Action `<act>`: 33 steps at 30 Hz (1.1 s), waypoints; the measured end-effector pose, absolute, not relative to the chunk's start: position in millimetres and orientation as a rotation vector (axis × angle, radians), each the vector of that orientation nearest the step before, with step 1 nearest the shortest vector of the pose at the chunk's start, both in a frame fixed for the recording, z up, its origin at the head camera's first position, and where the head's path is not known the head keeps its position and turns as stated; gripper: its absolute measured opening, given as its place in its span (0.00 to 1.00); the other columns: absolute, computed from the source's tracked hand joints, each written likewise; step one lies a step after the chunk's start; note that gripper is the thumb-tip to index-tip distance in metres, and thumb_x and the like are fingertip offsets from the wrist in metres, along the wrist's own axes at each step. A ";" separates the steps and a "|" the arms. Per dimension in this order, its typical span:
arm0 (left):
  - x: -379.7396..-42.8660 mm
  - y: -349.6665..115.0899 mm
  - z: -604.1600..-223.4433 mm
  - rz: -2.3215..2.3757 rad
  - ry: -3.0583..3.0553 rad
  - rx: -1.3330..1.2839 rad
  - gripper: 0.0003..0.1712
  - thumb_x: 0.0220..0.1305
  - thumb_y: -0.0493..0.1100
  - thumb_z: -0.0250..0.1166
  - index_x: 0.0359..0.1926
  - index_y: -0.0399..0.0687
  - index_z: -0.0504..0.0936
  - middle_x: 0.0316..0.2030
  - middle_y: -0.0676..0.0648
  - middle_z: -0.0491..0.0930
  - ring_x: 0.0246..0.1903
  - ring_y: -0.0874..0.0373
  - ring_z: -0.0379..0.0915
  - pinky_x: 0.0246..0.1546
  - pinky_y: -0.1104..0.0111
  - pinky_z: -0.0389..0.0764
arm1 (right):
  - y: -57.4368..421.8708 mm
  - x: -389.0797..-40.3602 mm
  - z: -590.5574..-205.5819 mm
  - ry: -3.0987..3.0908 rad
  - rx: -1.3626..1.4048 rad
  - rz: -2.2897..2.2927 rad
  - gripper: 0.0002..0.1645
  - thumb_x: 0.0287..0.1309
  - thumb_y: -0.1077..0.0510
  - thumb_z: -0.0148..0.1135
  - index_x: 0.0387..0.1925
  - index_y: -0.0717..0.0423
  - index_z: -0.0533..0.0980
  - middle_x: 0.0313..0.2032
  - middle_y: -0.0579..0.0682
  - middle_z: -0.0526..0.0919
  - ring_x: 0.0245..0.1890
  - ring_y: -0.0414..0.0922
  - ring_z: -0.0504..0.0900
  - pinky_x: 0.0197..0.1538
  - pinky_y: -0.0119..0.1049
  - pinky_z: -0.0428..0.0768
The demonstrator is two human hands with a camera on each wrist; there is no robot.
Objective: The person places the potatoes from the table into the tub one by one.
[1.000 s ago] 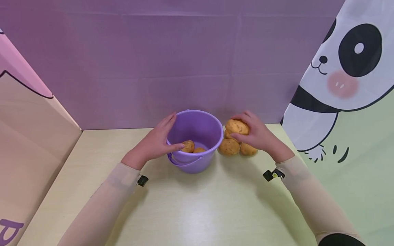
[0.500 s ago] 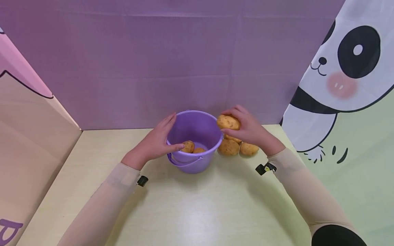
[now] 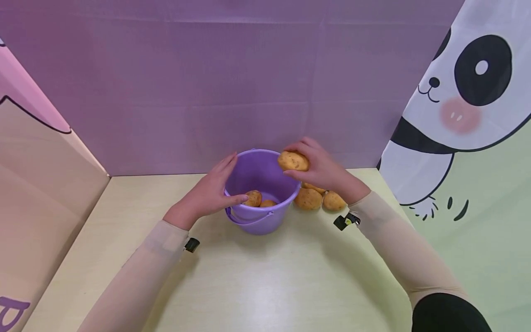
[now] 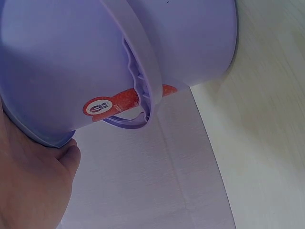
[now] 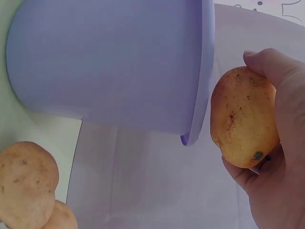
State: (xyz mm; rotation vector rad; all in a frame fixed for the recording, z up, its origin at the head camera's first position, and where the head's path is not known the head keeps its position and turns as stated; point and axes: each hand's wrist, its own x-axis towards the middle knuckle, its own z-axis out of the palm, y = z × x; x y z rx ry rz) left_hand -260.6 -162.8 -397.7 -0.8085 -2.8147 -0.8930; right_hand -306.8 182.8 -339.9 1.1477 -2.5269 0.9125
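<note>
A purple bucket (image 3: pixel 265 219) stands upright on the table, with potatoes (image 3: pixel 253 198) lying at its bottom. My left hand (image 3: pixel 209 191) holds the bucket's left rim, its thumb reaching over the edge. In the left wrist view the bucket's side shows a red label and a handle (image 4: pixel 143 71) hanging down. My right hand (image 3: pixel 321 168) grips a potato (image 3: pixel 293 161) above the bucket's right rim. The right wrist view shows that potato (image 5: pixel 245 117) between thumb and fingers, apart from the rim.
Several potatoes (image 3: pixel 309 199) lie on the table just right of the bucket. A purple cloth wall (image 3: pixel 207 92) rises directly behind the table (image 3: pixel 249 286). Printed panels flank it, the right one with a panda (image 3: pixel 460 120).
My right hand has lifted the potato off the pile and carried it left, to over the bucket's right rim. The left hand and the bucket have stayed in place.
</note>
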 end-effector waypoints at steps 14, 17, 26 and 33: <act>-264.3 -163.2 -402.4 -0.903 -2.791 -0.816 0.70 0.66 0.71 0.73 0.89 0.37 0.47 0.89 0.40 0.43 0.88 0.43 0.38 0.84 0.42 0.53 | 158.3 -316.3 -338.0 -2.537 1.190 0.881 0.33 0.62 0.47 0.84 0.63 0.54 0.83 0.53 0.51 0.78 0.51 0.48 0.76 0.52 0.45 0.80; -264.2 -163.6 -402.2 -0.900 -2.793 -0.817 0.70 0.67 0.72 0.72 0.89 0.38 0.46 0.90 0.40 0.43 0.88 0.43 0.38 0.84 0.42 0.53 | 154.4 -317.4 -338.9 -2.546 1.191 0.878 0.33 0.62 0.46 0.84 0.63 0.54 0.83 0.53 0.51 0.77 0.51 0.48 0.76 0.51 0.45 0.80; -263.9 -164.4 -400.2 -0.893 -2.809 -0.813 0.71 0.67 0.72 0.73 0.90 0.38 0.45 0.90 0.42 0.41 0.88 0.44 0.37 0.84 0.42 0.53 | 144.9 -324.0 -343.2 -2.594 1.169 0.866 0.34 0.64 0.43 0.82 0.64 0.55 0.82 0.53 0.51 0.78 0.54 0.50 0.75 0.55 0.46 0.79; -264.1 -163.7 -400.1 -0.891 -2.811 -0.816 0.70 0.67 0.72 0.72 0.90 0.38 0.46 0.90 0.41 0.41 0.88 0.43 0.37 0.84 0.42 0.53 | 142.4 -325.0 -344.2 -2.622 1.160 0.851 0.33 0.65 0.42 0.80 0.64 0.54 0.82 0.54 0.50 0.77 0.53 0.48 0.75 0.54 0.45 0.79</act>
